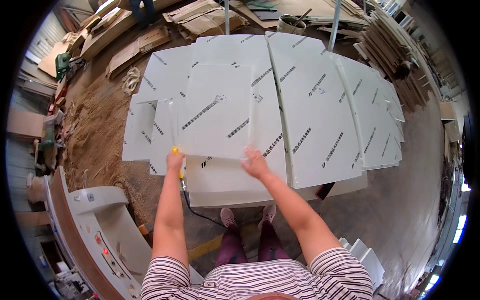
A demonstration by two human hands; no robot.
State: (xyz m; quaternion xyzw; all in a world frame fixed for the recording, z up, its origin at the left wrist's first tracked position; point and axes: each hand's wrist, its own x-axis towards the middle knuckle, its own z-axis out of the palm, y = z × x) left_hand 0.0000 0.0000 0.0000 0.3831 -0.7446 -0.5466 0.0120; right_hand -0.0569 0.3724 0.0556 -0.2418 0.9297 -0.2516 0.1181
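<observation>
My left hand is closed around a yellow air blow gun, whose metal fitting runs into a black hose. It is at the left edge of a white panel printed with dark diagonal marks. That panel lies on top of other white panels in front of me. My right hand, slightly blurred, is at the panel's near right corner with its fingers apart and reaching forward. Whether they press on the panel is hard to see. To the right lie more white panels, overlapping one another.
A machine with a curved grey housing and buttons stands at my near left. Sawdust and a coiled strap cover floor at the left. Cardboard, a bucket and stacked boards lie beyond. White pieces stand by my right side.
</observation>
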